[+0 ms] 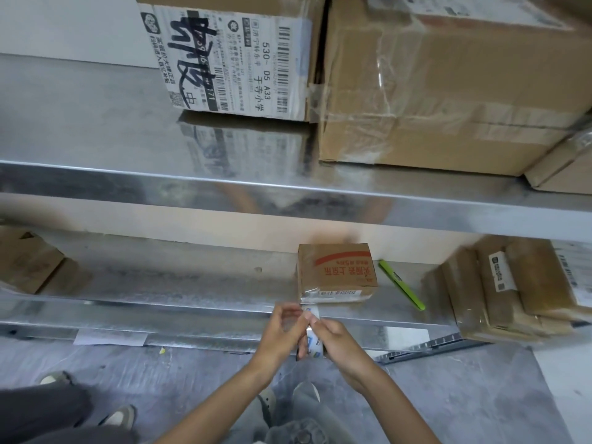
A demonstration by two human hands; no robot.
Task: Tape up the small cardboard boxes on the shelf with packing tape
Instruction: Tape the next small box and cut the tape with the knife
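Observation:
A small cardboard box (336,272) with red print stands near the front edge of the lower metal shelf (192,283), clear tape across its front face. Just below it both my hands hold a roll of clear packing tape (313,342) with a white and blue core. My left hand (283,331) curls round the roll's left side, fingers raised toward the tape's free end. My right hand (336,342) grips the roll from the right, thumb and forefinger pinching at its top. Much of the roll is hidden by my hands.
A green utility knife (402,285) lies on the shelf right of the small box. Several taped boxes (512,290) are stacked at the shelf's right end, another box (25,261) at the left. Big cartons (432,91) fill the upper shelf. Another person's shoes (118,416) are on the floor.

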